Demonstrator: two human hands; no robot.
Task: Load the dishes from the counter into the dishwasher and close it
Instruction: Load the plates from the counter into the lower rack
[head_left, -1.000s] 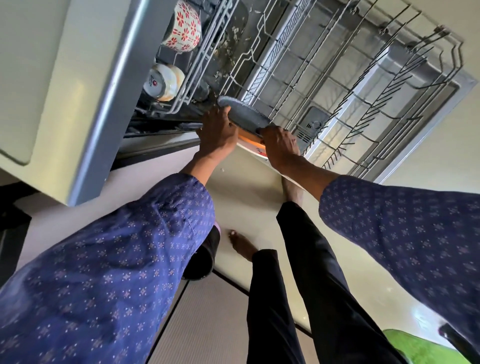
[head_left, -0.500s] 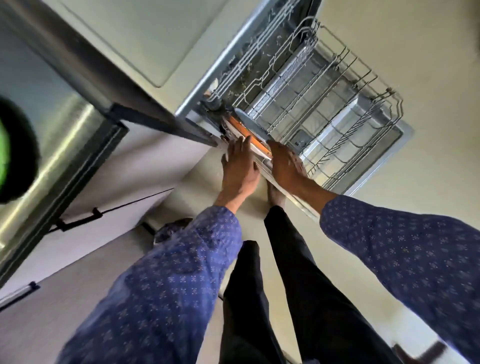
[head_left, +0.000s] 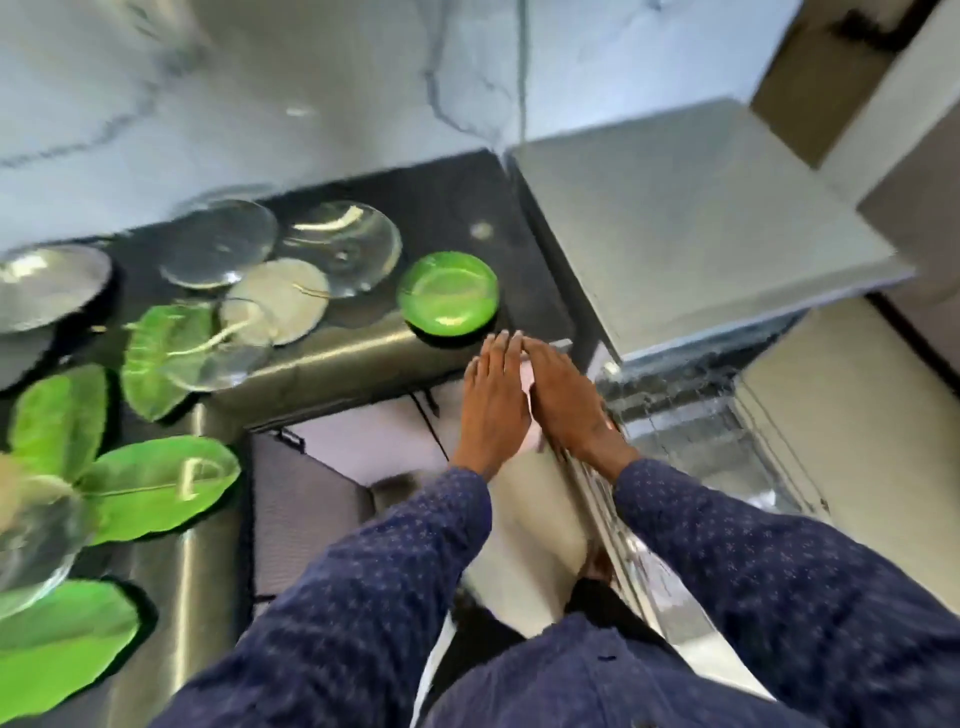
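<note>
Beside the bench, the left hand and right hand hover flat-fingered, holding nothing; the nearest green plate probably wants a two-handed rim grip.

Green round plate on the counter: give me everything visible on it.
The green round plate is a bright, glossy, shallow dish with a raised rim, plastic or glazed by the look; motion blur hides finer detail. It lies flat and face up on the dark counter, near the front edge, right of the clear glass plates. It looks empty. Nothing touches it: the left hand and right hand are just below it in the picture, fingers straight, holding nothing.
</note>
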